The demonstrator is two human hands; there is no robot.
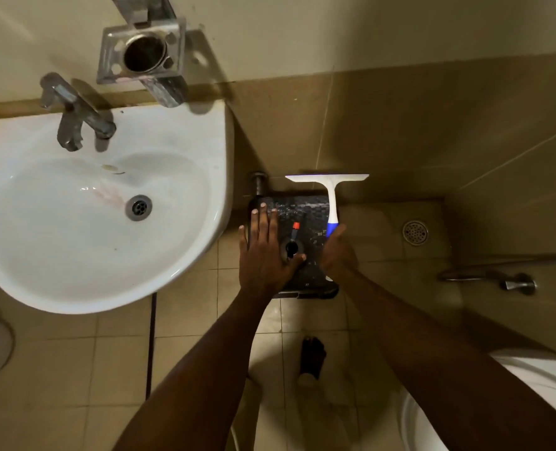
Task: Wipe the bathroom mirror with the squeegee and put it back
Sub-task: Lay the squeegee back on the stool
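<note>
A white squeegee (331, 196) with a blue grip points its blade toward the tiled wall, above a dark patterned stool (306, 209) that stands right of the sink. My right hand (337, 252) is closed around the squeegee's blue handle end. My left hand (263, 252) hovers flat with fingers spread over the stool's left side, beside a dark spray bottle (292, 247) with an orange nozzle that stands on the stool. The mirror is out of view.
A white sink (42, 255) with a metal tap (74, 115) fills the left. A metal cup holder (143, 50) juts from the wall above it. A floor drain (415, 232), a wall valve (514, 283) and a toilet rim (530, 379) lie to the right. My foot (312, 356) is on the tiled floor.
</note>
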